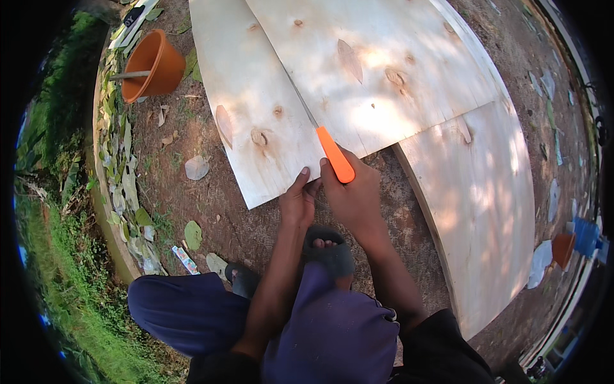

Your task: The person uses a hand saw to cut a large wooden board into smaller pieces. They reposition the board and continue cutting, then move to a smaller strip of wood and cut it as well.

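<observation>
A pale plywood sheet [371, 83] with brown knots lies in front of me, and a long straight slit runs up through it. In the slit sits the thin blade of a hand saw [334, 153] with a bright orange handle, seen nearly edge-on. My right hand [354, 195] is closed round that handle, just past the sheet's near edge. Close beside it, my left hand [299, 201] pinches the near edge of the narrower left strip, thumb on top and fingers partly hidden underneath.
Another wooden board [476, 217] lies at the right, partly beneath the sheet. An orange bucket [165, 70] with a stick in it stands at far left. Leaves and litter edge the dirt ground [173, 141]. My sandalled feet [329, 249] are below my hands.
</observation>
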Motion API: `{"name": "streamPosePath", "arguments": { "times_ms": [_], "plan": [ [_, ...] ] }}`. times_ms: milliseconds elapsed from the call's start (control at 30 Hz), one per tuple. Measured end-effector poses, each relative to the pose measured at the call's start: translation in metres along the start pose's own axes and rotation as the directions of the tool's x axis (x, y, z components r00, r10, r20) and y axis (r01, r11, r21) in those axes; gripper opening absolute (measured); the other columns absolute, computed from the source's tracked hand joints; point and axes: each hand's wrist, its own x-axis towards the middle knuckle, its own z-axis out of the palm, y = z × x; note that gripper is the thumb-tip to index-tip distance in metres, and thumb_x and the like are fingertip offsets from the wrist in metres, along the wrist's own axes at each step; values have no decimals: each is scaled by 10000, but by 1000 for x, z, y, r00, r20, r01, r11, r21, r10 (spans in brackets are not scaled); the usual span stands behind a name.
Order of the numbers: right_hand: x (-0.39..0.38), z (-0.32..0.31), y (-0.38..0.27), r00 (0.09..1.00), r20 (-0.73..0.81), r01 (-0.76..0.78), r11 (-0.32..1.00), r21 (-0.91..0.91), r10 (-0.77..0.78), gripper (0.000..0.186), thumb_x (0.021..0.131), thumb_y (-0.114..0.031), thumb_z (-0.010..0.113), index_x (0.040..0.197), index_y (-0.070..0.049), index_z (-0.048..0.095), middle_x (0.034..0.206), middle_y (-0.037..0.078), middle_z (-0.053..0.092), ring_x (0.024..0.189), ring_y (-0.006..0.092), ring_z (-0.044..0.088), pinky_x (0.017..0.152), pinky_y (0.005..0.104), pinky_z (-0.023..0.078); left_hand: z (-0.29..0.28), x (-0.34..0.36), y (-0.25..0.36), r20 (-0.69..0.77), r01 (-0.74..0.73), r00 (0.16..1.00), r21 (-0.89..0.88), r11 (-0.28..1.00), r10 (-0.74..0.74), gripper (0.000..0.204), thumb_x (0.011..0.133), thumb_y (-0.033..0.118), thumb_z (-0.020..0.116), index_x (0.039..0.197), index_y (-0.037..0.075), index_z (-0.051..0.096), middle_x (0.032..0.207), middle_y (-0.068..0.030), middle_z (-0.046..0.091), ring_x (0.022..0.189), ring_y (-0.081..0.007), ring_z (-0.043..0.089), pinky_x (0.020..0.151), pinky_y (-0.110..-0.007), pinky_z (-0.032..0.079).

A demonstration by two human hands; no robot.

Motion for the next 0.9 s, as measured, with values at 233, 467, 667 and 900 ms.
{"name": "streamPosePath", "arguments": {
  "times_ms": [233, 467, 667, 900],
  "plan": [
    [-113, -66, -2, 995, 74, -59, 987, -148, 71, 366, 905, -148, 682, 1239, 0, 657, 835, 169, 719, 737, 280, 739, 680, 369, 569, 6, -17, 9, -64, -67, 995, 56, 996, 71, 485, 915, 28, 697, 1355, 67, 496, 1206, -86, 636, 1056, -207, 666, 793, -312, 633],
    [9, 13, 4, 999, 11, 53, 998, 26, -53, 214, 927, -106, 671, 1084, 38, 680, 644, 77, 599, 554, 99, 505, 540, 286, 446, 2, -5, 7, 8, -35, 999, 17, 999, 35, 467, 926, 33, 686, 1352, 65, 498, 1214, -81, 630, 1050, -205, 665, 785, -313, 629],
    [-113, -68, 2, 990, 120, -45, 977, -211, 71, 371, 919, -134, 668, 1262, 4, 640, 810, 159, 707, 788, 246, 738, 741, 349, 571, 11, -12, 13, -28, -86, 996, 105, 991, 89, 413, 956, 62, 657, 1339, 66, 503, 1249, -91, 602, 1104, -232, 622, 916, -382, 551],
    [20, 11, 9, 997, -34, 76, 997, -13, -76, 244, 926, -146, 659, 1076, 46, 673, 688, 150, 628, 579, 202, 600, 559, 337, 476, 7, -1, -1, 37, -25, 999, 16, 1000, 25, 469, 921, 24, 692, 1348, 68, 502, 1206, -77, 634, 1047, -197, 664, 783, -319, 631]
  ]
}}
